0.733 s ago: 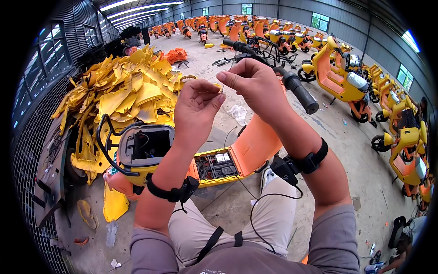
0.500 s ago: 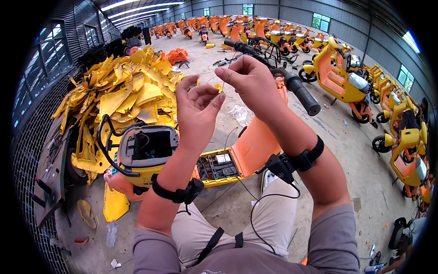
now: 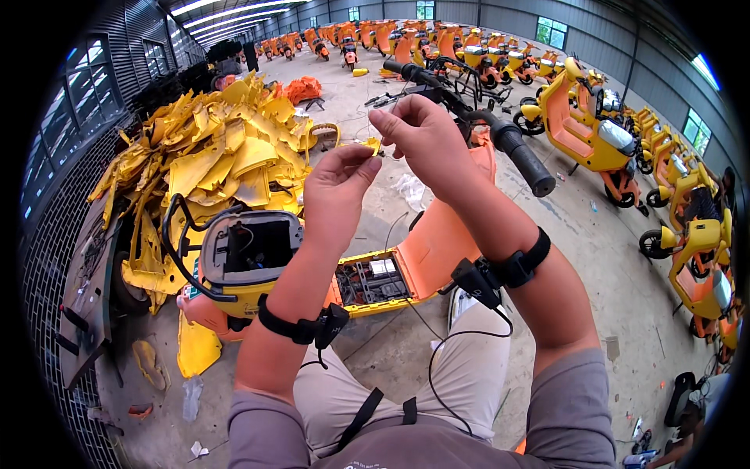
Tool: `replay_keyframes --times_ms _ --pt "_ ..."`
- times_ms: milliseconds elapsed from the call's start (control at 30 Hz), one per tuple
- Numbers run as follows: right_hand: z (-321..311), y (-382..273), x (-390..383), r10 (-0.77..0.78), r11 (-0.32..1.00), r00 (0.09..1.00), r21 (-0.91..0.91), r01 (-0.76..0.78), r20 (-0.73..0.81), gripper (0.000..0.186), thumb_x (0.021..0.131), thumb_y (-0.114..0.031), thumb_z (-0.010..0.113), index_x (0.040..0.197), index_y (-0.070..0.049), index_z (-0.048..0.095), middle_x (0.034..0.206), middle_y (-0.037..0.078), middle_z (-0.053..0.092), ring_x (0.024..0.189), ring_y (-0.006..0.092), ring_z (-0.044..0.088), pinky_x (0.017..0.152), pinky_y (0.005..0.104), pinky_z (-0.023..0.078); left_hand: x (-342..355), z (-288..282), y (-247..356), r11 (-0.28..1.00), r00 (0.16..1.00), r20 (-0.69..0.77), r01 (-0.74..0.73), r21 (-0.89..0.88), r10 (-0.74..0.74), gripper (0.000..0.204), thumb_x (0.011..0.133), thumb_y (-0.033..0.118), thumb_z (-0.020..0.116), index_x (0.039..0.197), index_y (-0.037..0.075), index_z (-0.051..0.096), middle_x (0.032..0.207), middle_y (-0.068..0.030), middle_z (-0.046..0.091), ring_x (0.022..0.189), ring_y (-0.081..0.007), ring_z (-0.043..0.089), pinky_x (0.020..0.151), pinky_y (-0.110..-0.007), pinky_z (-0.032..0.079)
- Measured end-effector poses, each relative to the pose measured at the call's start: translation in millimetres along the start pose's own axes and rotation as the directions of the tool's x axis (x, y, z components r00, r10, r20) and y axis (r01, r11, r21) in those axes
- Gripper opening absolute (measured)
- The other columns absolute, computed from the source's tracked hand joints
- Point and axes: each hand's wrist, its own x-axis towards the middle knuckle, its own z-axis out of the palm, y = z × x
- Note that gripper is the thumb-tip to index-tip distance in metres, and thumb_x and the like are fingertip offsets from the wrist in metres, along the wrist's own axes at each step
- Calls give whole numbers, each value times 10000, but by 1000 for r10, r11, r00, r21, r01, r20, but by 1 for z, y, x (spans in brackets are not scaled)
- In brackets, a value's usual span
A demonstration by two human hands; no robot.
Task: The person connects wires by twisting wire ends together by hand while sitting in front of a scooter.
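handlebar (image 3: 522, 148) near hands (image 3: 337, 191), yellow panels (image 3: 215, 160) heaped left

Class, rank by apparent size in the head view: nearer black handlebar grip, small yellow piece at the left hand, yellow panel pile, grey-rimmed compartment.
1. Yellow panel pile
2. Grey-rimmed compartment
3. Nearer black handlebar grip
4. Small yellow piece at the left hand

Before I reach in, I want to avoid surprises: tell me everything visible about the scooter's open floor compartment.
The floor compartment is a rectangular recess with a yellow rim that looks like plastic. It lies open, facing up, between the grey-rimmed box and the orange panel. Dark parts crowd it, with one pale patch. The left forearm overlaps its left end; left hand and right hand are apart from it.
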Motion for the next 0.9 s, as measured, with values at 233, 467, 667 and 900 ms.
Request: replay_keyframes --times_ms 233,467,667,900 --pt "-11 10 -5 -2 992 972 121 -27 237 231 938 -246 629 999 -23 647 838 6 638 728 75 574 637 236 470 -1 -3 0 979 990 13 138 -148 -137 126 908 88 649 1014 25 620 923 -37 654 810 -105 611 772 -237 495" --pt "-11 21 -10 30 998 977 -62 -17 210 242 909 -224 669 979 7 681 846 21 666 763 70 576 677 234 475 -1 -6 -8 985 992 30 129 -113 -126 144 917 79 634 1043 17 602 947 -39 648 833 -105 609 786 -231 494" --pt "-4 15 -11 -53 991 994 -120 65 99 233 870 -180 688 919 48 691 747 66 664 671 93 580 601 267 473 0 -2 -3 988 992 56 115 -106 -110 201 893 53 658 1074 -8 593 986 -50 636 899 -108 608 828 -230 501" --pt "-10 0 -3 -70 986 995 -149 80 72 266 842 -202 724 900 56 693 741 86 674 639 92 584 582 261 487 10 -1 3 987 990 115 92 -130 -77 166 870 23 679 1010 1 592 962 -49 629 906 -99 611 830 -212 508"
